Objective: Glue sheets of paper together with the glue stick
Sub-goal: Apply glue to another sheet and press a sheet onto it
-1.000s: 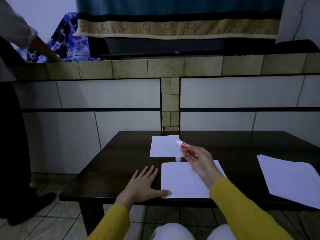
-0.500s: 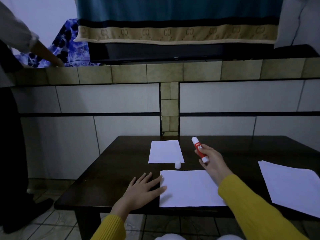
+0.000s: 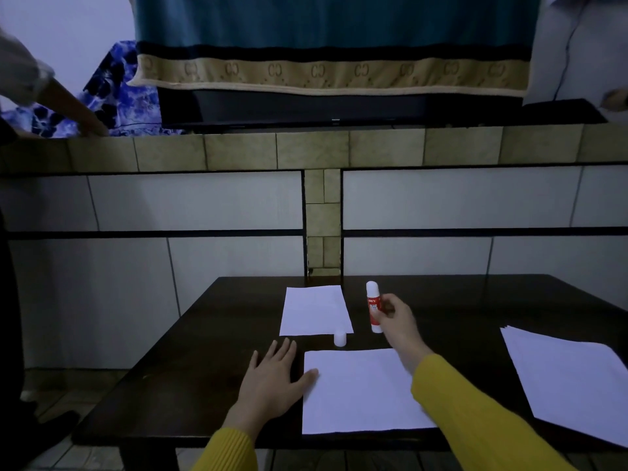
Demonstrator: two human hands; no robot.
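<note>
A red and white glue stick [image 3: 373, 305] stands upright on the dark table [image 3: 210, 362], uncapped, with my right hand [image 3: 396, 317] closed around its side. Its small white cap [image 3: 340, 338] sits just left of it, between two sheets. A white sheet of paper [image 3: 356, 392] lies at the near edge; my left hand [image 3: 273, 375] rests flat on the table with the thumb touching that sheet's left edge. A smaller white sheet [image 3: 314, 309] lies farther back, left of the glue stick.
A stack of white sheets [image 3: 571, 379] lies at the table's right side. A tiled wall and ledge [image 3: 306, 151] rise behind the table. Another person [image 3: 20, 96] stands at the far left, a hand on the ledge.
My right hand carried the glue stick away from the near sheet, turned it upright and set its base on the table to the right of the far sheet. My left hand stayed put.
</note>
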